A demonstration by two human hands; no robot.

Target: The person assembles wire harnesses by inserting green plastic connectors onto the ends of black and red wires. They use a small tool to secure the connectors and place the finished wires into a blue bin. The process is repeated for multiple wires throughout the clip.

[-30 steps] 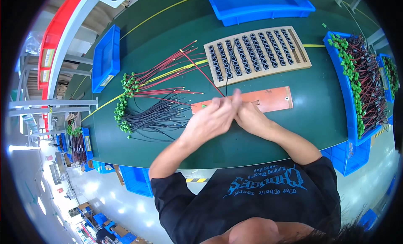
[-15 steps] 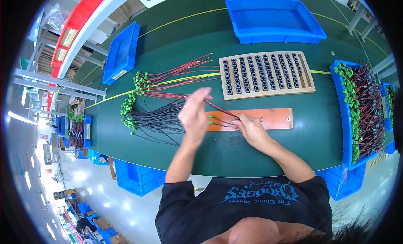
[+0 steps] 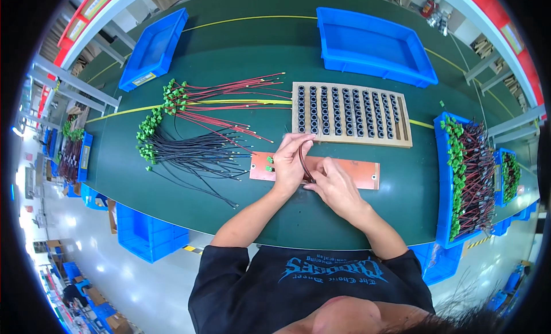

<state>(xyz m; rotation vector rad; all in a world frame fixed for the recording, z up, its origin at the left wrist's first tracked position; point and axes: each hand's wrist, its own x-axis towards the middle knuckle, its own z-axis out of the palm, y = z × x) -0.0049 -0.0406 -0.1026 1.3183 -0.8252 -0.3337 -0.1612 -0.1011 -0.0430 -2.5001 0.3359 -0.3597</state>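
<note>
Dark red and black wires (image 3: 304,163) bow in a curve between my two hands. My left hand (image 3: 290,163) is closed on them, its fingertips just below the wooden board's front edge. My right hand (image 3: 338,190) pinches their lower part with thumb and fingers, right beside the left. Under both hands lies an orange strip-shaped plate (image 3: 361,175) with a hole near its end. Small green connectors (image 3: 270,164) show on the plate beside my left hand. The wire ends inside the grips are hidden.
A wooden board (image 3: 396,142) holds rows of black rings (image 3: 356,114). Left of it lie red wires (image 3: 241,84) and black wires (image 3: 198,153) with green connectors. A blue bin (image 3: 443,187) of wired connectors stands right; blue trays (image 3: 376,44) sit farther back.
My left hand has come down and right, close against my right hand. The wires, stretched fairly straight before, now bend in a curve. The whole view has shifted slightly.
</note>
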